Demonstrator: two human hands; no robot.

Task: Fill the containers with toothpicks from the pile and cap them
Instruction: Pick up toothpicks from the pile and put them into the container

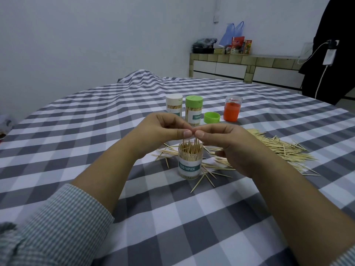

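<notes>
An uncapped clear container (190, 167) labelled TOOTHPICK stands in the middle of the checked cloth, packed with upright toothpicks. Directly above its mouth my left hand (163, 131) and my right hand (228, 143) meet, thumbs and fingertips pinched together on the tops of a few toothpicks that stand in the container. A pile of loose toothpicks (284, 148) lies to the right, with strays around the container's base. A loose green cap (211, 117) lies behind. Further back stand a white-capped container (174, 105), a green-capped container (194, 110) and an orange container (232, 110).
The grey-and-white checked cloth (172, 217) covers the whole table and bulges up at the far edge. A low cabinet (240, 66) with bags and boxes stands by the back wall. A dark garment (330, 54) hangs at the right.
</notes>
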